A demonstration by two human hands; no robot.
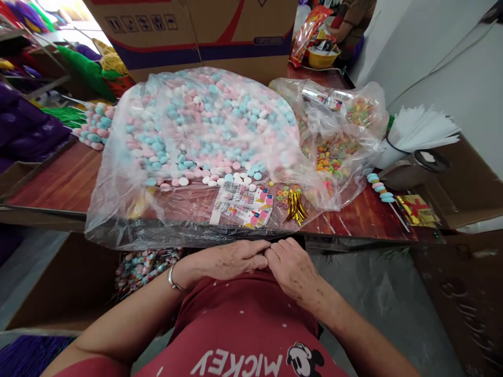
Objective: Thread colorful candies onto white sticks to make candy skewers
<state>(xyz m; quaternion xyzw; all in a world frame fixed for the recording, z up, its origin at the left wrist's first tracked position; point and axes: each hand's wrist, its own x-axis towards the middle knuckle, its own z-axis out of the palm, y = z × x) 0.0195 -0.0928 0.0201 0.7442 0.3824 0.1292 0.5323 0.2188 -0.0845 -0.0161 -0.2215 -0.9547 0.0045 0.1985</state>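
Observation:
My left hand (231,259), with a silver bangle on its wrist, rests against the red shirt at the table's front edge. Its fingers lie stretched out and are open. The curled fingers of my right hand (293,267) meet the left fingertips, and nothing shows in them. Just beyond the hands lie printed unicorn labels (245,205) and a bundle of gold twist ties (297,206). A large clear plastic bag (113,193) spreads over the table, heaped with pink, blue and white round candies (212,125). Small ring candies (334,157) sit in another bag at the right.
A big cardboard box (236,31) stands behind the candy. At right are a cup of white sticks (424,128), a grey mug (408,170) and a candy skewer (381,188). Below the table an open carton (66,283) holds wrapped candies. Another person's arm (348,31) shows at the back.

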